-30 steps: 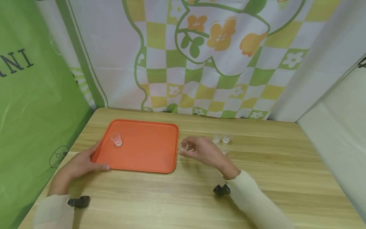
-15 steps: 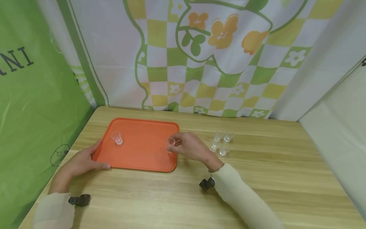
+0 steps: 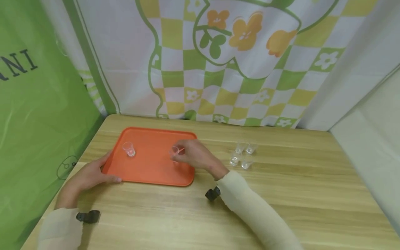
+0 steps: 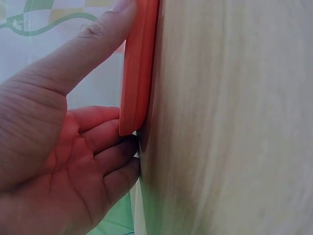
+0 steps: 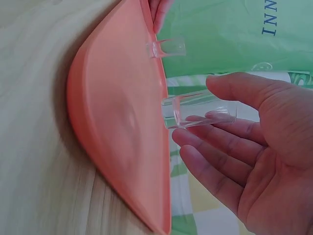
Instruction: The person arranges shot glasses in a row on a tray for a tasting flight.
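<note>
In the head view an orange tray [image 3: 147, 168] lies on the wooden table, with one small clear shot glass [image 3: 129, 150] upright near its left side. My left hand [image 3: 90, 177] holds the tray's near left corner. The left wrist view shows its thumb [image 4: 100, 36] along one edge and the fingers [image 4: 117, 156] curled against another. Over the right half of the tray, my right hand [image 3: 197, 155] pinches a second shot glass [image 5: 200, 108] between thumb and fingers. That glass is upright, its base close over the tray.
Several more clear shot glasses [image 3: 235, 159] stand grouped on the wooden table [image 3: 290, 173] to the right of the tray. A patterned curtain [image 3: 193, 83] hangs behind the table's back edge. Green cloth [image 3: 37, 139] borders the left side.
My right hand has carried its shot glass leftward from beside the tray to above its right half. The left hand stays at the tray's corner.
</note>
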Demonstrator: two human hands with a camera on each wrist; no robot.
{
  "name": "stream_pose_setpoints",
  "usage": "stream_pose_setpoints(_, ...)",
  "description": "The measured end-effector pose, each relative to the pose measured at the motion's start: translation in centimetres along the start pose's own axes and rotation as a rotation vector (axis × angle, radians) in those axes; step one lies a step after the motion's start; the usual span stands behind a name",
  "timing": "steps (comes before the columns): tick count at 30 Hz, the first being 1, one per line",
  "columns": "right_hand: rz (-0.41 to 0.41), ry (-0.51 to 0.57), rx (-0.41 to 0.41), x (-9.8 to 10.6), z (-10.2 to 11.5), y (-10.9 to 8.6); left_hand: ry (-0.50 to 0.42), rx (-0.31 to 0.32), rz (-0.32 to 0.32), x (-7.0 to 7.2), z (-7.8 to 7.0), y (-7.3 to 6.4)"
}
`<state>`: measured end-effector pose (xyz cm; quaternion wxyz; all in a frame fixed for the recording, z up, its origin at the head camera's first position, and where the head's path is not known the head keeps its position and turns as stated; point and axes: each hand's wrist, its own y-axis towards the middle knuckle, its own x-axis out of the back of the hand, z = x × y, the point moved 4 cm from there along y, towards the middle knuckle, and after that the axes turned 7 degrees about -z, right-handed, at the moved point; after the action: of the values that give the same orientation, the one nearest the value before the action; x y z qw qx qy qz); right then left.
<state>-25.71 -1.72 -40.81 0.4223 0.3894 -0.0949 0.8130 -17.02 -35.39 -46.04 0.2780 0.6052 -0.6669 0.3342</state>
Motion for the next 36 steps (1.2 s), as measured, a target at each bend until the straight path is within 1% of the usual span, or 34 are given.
stream_pose_setpoints(4, 0.007, 0.012, 0.005, -0.8, 0.5, 0.9, -0.011, 0.001, 0.005, 0.0, -0.1, 0.1)
stream_pose_setpoints(9, 0.024, 0.006, 0.001, -1.9, 0.9, 2.1, 0.009, 0.021, 0.003, 0.1, -0.1, -0.1)
stream_pose_setpoints(16, 0.049, 0.008, -0.027, -3.0, 1.3, 3.7, 0.021, 0.023, 0.008, 0.2, -0.2, -0.1)
stream_pose_setpoints(24, 0.053, 0.004, -0.06, -4.1, 1.7, 5.2, 0.004, 0.018, 0.001, 0.2, -0.3, 0.1)
stream_pose_setpoints(30, 0.043, 0.037, -0.107, -4.7, 2.1, 6.3, 0.001, 0.03, -0.004, 0.2, -0.1, 0.1)
stream_pose_setpoints(33, 0.05, 0.031, -0.094, -5.1, 2.4, 6.8, -0.007, 0.03, -0.004, 0.2, -0.1, 0.0)
stream_pose_setpoints(36, 0.048, 0.005, -0.061, -5.4, 2.8, 7.1, -0.02, 0.02, -0.008, 0.2, -0.2, 0.0)
